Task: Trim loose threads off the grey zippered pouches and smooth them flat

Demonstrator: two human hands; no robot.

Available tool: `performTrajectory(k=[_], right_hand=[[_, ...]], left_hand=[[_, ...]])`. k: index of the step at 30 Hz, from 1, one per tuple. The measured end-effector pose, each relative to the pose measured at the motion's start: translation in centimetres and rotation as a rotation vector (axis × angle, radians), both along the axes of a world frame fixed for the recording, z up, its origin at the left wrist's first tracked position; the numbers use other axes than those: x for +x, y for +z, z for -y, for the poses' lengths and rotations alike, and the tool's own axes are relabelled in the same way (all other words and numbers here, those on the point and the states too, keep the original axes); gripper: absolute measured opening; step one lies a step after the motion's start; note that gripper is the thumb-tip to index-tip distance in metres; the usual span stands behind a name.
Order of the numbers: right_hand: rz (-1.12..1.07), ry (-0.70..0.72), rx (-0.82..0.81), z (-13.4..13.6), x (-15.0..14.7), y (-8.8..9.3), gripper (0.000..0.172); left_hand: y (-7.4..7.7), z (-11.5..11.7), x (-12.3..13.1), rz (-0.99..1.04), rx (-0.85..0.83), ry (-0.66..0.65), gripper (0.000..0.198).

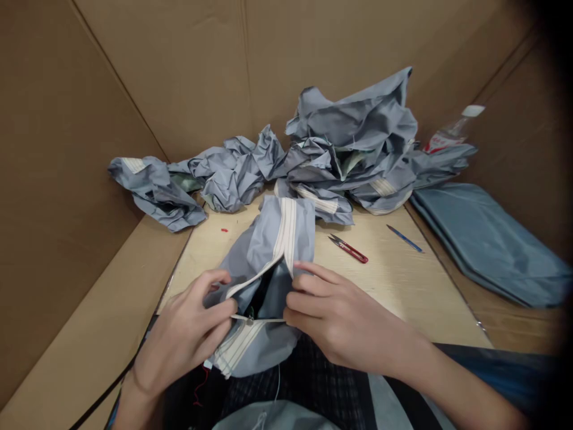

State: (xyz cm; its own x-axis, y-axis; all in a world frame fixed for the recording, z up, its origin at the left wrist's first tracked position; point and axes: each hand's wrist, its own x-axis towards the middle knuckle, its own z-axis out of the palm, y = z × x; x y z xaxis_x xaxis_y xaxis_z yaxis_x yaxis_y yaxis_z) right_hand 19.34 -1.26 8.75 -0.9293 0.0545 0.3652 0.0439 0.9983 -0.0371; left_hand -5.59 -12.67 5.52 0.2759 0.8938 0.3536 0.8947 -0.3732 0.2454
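A grey-blue fabric pouch (259, 239) with a white zipper (285, 233) lies across the near edge of the board, partly over my lap. Its zipper is parted in the middle, and the dark inside shows through the gap. A small metal slider (250, 321) sits at the near end of the opening. My left hand (192, 322) pinches the left edge of the opening beside the slider. On the opposite edge, the fingers of my right hand (320, 304) are closed on the fabric. Loose threads hang from the pouch's near end.
Crumpled grey pouches (237, 167) are heaped along the cardboard wall (179, 60). Red thread snips (348, 248) and a blue pen (405, 239) lie right of the pouch. Folded blue-grey fabric (487, 239) and a clear bottle (452, 132) stand farther right.
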Motion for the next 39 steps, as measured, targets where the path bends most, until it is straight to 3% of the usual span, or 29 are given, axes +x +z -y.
performTrajectory(k=[6, 13, 15, 20, 25, 33, 39], right_hand=[[0.018, -0.035, -0.083, 0.1, 0.7, -0.5, 0.019], [-0.004, -0.094, -0.154, 2.3, -1.4, -0.8, 0.021], [0.001, -0.130, -0.105, 3.0, -2.1, -1.4, 0.023], [-0.010, -0.167, 0.040, 3.7, -2.5, -2.7, 0.001], [0.016, -0.173, -0.009, 3.4, -1.7, -2.8, 0.007], [0.029, -0.189, -0.044, 2.7, -0.1, -3.4, 0.015], [0.046, -0.230, -0.045, 2.7, 0.2, -3.6, 0.016]], left_hand=[[-0.5, 0.5, -0.7, 0.062, -0.021, -0.013, 0.017], [1.2, -0.3, 2.4, -0.053, 0.100, -0.025, 0.014], [1.6, -0.7, 3.2, -0.131, 0.118, -0.037, 0.015], [1.6, -1.5, 4.0, -0.210, 0.108, -0.056, 0.018], [1.4, -1.6, 3.3, -0.134, 0.154, -0.048, 0.020], [1.1, -1.5, 0.1, -0.173, 0.233, 0.059, 0.019], [0.7, -1.3, 0.8, -0.126, 0.176, 0.056, 0.017]])
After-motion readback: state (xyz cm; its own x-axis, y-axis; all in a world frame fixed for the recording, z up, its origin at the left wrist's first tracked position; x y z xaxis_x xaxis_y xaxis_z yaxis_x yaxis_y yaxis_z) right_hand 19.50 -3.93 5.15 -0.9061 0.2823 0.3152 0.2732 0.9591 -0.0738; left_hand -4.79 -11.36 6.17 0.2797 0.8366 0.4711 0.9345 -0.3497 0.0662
